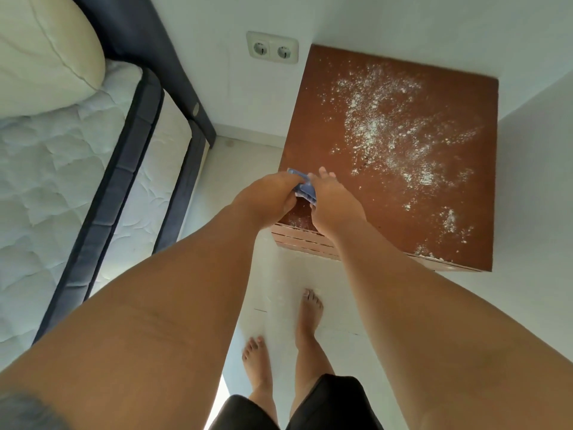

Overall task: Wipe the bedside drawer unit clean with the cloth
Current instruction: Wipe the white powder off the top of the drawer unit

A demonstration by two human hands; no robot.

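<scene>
Together left hand and right hand pinch the cloth, bunched diagonally between them

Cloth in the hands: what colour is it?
The cloth is blue; the head view shows it best.

One drawer unit, one cloth, two hands: left hand, right hand. Two bare feet, one bed, one pillow, one wall plate with two sockets.

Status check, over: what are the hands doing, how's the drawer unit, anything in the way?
Left hand, right hand: both holding blue cloth above near-left corner. Drawer unit top: white powder scattered, unwiped. Only powder lies on top.
</scene>
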